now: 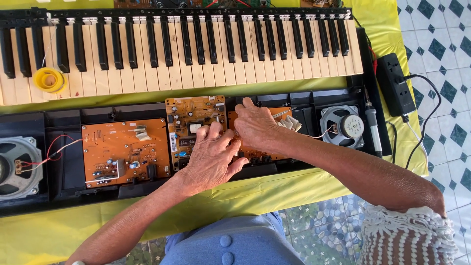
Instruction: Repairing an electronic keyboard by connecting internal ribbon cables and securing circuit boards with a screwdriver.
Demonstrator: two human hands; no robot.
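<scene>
An opened electronic keyboard lies on a yellow cloth; its black lower shell (64, 162) holds three orange circuit boards. My left hand (212, 159) rests with bent fingers on the lower edge of the middle circuit board (189, 114). My right hand (255, 125) lies over the right circuit board (255, 153), fingers pressed down beside the left hand's fingertips. Whether either hand pinches a small part is hidden. A white ribbon cable (292, 122) sticks out just right of my right hand. The left circuit board (122, 149) lies untouched.
The key bed (196, 44) with white and black keys lies across the top, a yellow roll of tape (48, 79) on it. Speakers sit at the left (17, 167) and right (342, 126). A soldering iron (373, 125) and black power strip (395, 83) lie at the right.
</scene>
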